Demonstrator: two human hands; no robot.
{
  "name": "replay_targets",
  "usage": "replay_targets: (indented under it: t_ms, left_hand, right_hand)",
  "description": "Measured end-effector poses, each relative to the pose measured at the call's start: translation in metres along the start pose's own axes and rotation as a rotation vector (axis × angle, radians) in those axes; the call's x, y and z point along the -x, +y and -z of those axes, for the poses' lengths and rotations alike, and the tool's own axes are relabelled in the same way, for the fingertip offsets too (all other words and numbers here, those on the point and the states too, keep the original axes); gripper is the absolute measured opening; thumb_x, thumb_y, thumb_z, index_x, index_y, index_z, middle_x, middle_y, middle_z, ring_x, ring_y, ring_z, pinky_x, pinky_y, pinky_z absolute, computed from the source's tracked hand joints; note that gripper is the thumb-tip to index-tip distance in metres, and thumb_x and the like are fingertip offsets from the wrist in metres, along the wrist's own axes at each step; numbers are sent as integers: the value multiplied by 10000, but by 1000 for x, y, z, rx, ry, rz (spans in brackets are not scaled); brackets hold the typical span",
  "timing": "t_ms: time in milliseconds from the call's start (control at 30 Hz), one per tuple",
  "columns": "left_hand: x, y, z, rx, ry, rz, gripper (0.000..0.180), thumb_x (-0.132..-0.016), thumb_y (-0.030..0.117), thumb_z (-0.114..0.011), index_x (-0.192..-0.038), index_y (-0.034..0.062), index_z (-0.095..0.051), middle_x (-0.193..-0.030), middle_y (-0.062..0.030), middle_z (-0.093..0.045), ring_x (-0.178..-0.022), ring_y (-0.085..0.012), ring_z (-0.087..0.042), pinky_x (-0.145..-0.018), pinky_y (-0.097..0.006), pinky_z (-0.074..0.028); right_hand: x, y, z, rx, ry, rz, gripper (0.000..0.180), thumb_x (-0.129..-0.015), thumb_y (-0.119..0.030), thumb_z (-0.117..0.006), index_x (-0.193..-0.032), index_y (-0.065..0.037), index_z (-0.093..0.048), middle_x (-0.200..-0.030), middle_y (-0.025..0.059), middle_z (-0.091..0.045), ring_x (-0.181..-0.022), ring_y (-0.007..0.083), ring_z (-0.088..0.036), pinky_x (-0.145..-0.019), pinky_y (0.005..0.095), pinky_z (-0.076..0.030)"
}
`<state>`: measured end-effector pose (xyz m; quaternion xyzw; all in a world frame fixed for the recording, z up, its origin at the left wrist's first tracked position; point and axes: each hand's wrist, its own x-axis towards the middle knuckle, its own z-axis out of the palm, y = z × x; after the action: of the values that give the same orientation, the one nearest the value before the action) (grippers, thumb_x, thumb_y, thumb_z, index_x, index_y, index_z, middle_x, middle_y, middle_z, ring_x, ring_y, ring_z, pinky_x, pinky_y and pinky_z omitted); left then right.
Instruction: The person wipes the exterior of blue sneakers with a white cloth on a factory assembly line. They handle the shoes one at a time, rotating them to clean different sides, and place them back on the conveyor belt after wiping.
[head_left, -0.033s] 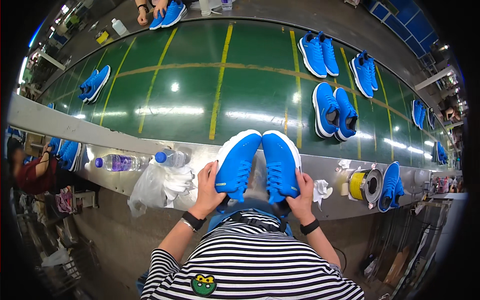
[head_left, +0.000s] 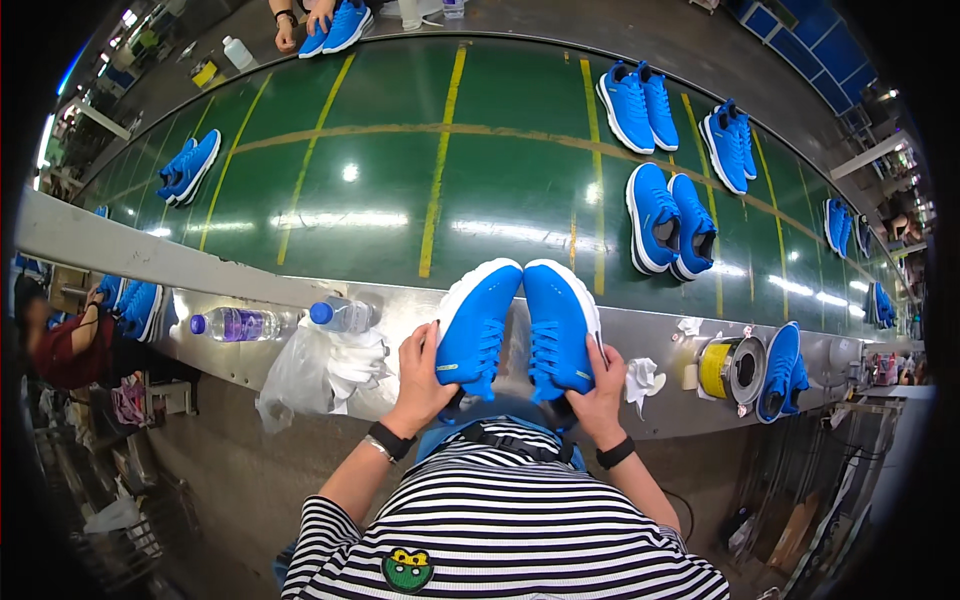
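A pair of blue sneakers with white soles is held up in front of me at the near edge of the green belt, toes pointing away. My left hand [head_left: 418, 380] grips the left sneaker [head_left: 474, 335] by its outer side near the heel. Around the outer heel of the right sneaker [head_left: 555, 325] my right hand [head_left: 599, 392] is closed. The two toes nearly touch, while the heels stand apart. Blue laces show on both shoes. Parts of my fingers are hidden behind the shoes.
Beyond the metal ledge [head_left: 680, 400] runs a green belt [head_left: 380, 185] carrying several sneaker pairs, one nearby at right [head_left: 655, 220]. Bottles [head_left: 340, 315], a plastic bag with white wipes [head_left: 300, 375], a round tin [head_left: 742, 370] and a tilted sneaker pair [head_left: 779, 370] line the ledge. Other people handle sneakers far and left.
My right hand and the right sneaker have shifted very slightly inward and up. My left hand keeps its hold with a tiny shift.
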<state>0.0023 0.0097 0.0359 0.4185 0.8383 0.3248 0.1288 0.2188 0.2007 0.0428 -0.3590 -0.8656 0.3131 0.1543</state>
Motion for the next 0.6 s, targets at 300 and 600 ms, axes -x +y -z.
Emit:
replay_targets:
  t_ms: [300, 600]
  left_hand:
    - [-6, -39, -32, 621, -133, 382, 743, -808, 209, -689, -1413, 56, -284, -1229, -224, -477, -1146, -330, -487, -1006, -405, -362]
    - [-21, -51, -24, 567, -433, 397, 584, -958, 363, -457, -1414, 30, -308, -1367, -192, -432, -1269, -240, -406, -1049, -306, -294]
  right_hand:
    - [-13, 21, -25, -580, -104, -277, 789, -742, -250, -744, -1406, -117, -339, -1183, 190, -504, -1102, 289, -508, -956, 406, -395]
    - [-49, 60, -36, -828, -483, -449, 606, -874, -298, -622, -1366, -27, -394, -1195, 134, -554, -1039, 163, -532, -897, 290, -422]
